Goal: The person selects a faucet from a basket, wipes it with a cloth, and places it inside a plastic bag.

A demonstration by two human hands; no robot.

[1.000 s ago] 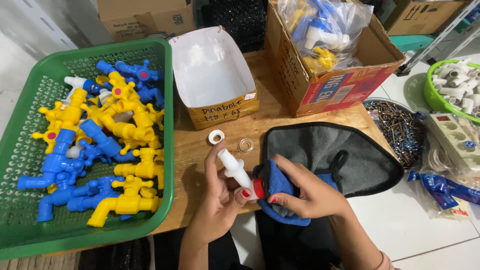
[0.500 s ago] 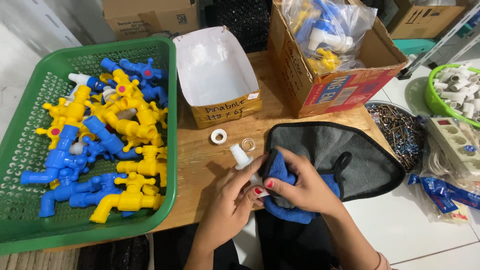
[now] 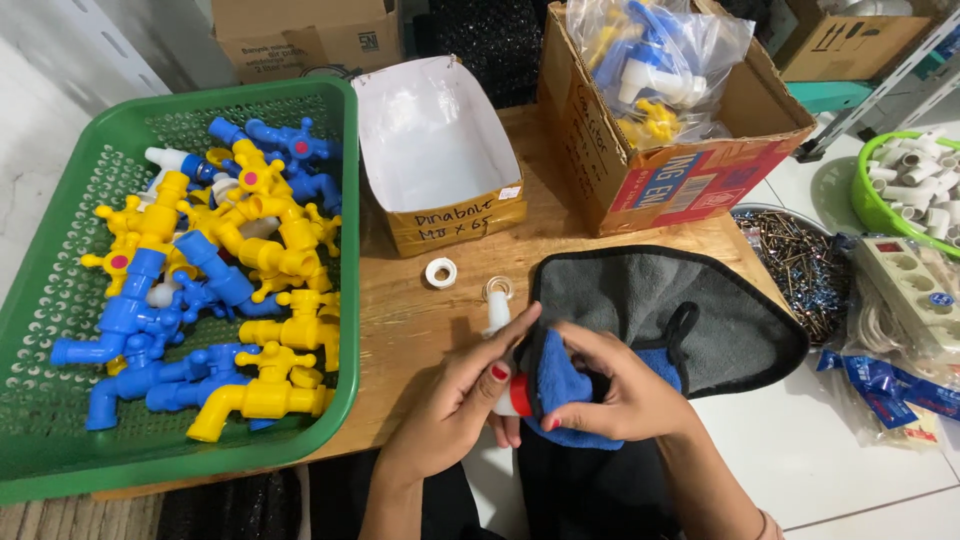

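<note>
Left hand (image 3: 455,405) is gripping a white plastic tap (image 3: 500,345) with a red cap, fingers (image 3: 490,365) closing around its body, near the front edge of the wooden bench (image 3: 420,320). Right hand (image 3: 610,395) is pressing a blue cloth (image 3: 560,385) against the tap, fingers curling over the cloth and clamping it. A grey cloth (image 3: 690,315) is lying at the bench's right edge, just behind the hands. A white tape roll (image 3: 441,272) and a small metal ring (image 3: 498,289) are sitting mid-bench, near each other. A green basket (image 3: 60,300) of blue and yellow taps (image 3: 215,285) is taking up the left side. An open white-lined box (image 3: 430,150) and a cardboard box (image 3: 680,150) holding bagged taps are standing along the back edge.
</note>
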